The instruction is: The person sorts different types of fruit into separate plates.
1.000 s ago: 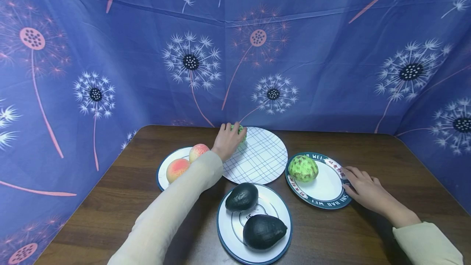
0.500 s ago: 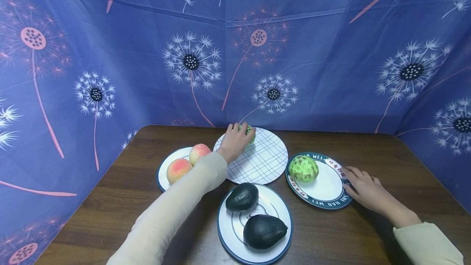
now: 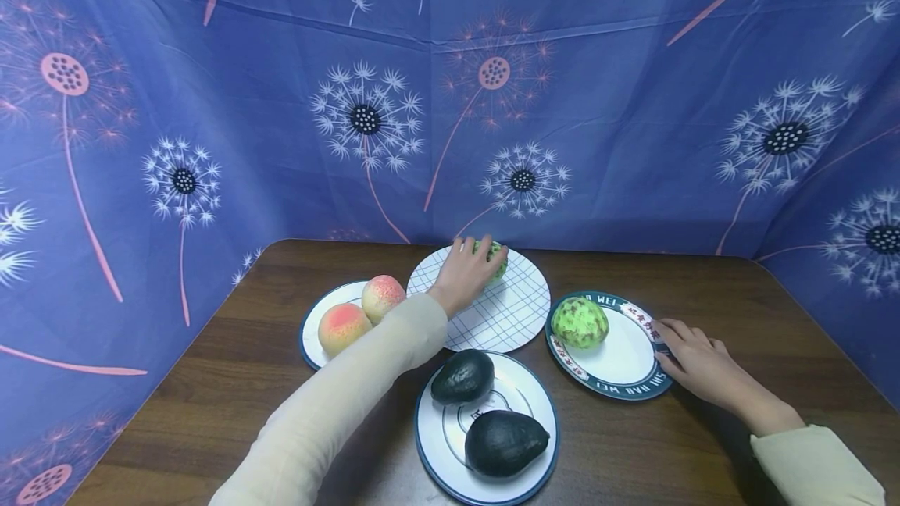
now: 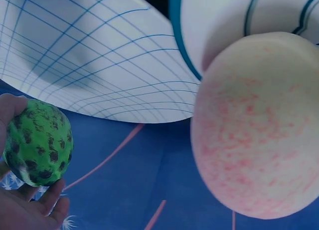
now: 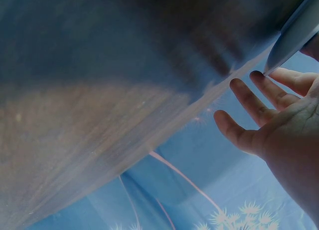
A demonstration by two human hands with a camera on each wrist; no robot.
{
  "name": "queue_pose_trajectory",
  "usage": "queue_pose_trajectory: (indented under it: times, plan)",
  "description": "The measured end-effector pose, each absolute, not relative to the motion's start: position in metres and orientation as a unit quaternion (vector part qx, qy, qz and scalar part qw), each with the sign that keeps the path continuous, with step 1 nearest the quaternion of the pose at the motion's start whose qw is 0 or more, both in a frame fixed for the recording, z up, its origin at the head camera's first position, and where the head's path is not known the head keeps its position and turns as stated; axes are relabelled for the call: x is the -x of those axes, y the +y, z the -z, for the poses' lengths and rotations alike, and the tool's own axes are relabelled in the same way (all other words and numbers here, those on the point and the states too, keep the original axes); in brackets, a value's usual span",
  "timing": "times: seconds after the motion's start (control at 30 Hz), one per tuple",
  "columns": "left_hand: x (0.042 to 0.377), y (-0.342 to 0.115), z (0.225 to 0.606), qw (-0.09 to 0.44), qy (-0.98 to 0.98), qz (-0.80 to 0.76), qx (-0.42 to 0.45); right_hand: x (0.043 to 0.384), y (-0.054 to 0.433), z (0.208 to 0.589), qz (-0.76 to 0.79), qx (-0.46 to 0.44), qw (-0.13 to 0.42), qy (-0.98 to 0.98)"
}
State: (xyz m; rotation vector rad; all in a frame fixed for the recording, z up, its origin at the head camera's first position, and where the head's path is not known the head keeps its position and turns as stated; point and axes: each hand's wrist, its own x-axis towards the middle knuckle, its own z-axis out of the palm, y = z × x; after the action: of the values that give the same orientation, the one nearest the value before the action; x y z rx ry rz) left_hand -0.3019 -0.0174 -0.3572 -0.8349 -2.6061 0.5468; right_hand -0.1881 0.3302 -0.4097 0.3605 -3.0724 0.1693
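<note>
My left hand (image 3: 467, 272) grips a green, bumpy custard apple (image 3: 501, 265) over the white plate with blue grid lines (image 3: 502, 318). In the left wrist view, fingers and thumb curl round this custard apple (image 4: 40, 142), which is apart from the plate. On the right, my right hand (image 3: 706, 365) touches the rim of a green-edged plate (image 3: 626, 389) with relaxed, fairly straight fingers. That plate bears another custard apple (image 3: 580, 322). The right wrist view shows the right hand (image 5: 279, 110) at the plate's edge (image 5: 294, 38), its thumb partly hidden.
A plate (image 3: 312, 326) at the left bears two peaches (image 3: 343, 328), partly behind the left sleeve (image 3: 351, 397). In front stands a blue-rimmed plate (image 3: 436, 451) with two dark avocados (image 3: 505, 443). Blue dandelion cloth (image 3: 598, 100) hangs behind the wooden table (image 3: 703, 279).
My left hand has moved right with the custard apple, from the grid plate's left edge to over its upper middle. The right hand has stayed in place.
</note>
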Motion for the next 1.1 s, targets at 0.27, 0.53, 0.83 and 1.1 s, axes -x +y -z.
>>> queue_pose_trajectory:
  times: [0.27, 0.53, 0.83, 1.1]
  plan:
    - [0.295, -0.005, 0.354, 0.185, -0.912, -0.188, 0.313, 0.188, 0.329, 0.41, -0.051, -0.115, 0.023, -0.992]
    - [0.288, 0.009, 0.348, 0.192, -0.905, -0.19, 0.329, 0.188, 0.328, 0.409, -0.055, -0.114, 0.015, -0.992]
    - [0.279, 0.029, 0.34, 0.208, -0.892, -0.193, 0.352, 0.188, 0.329, 0.409, -0.052, -0.111, 0.018, -0.992]
    - [0.27, 0.047, 0.335, 0.228, -0.878, -0.199, 0.372, 0.189, 0.328, 0.409, -0.053, -0.107, 0.013, -0.993]
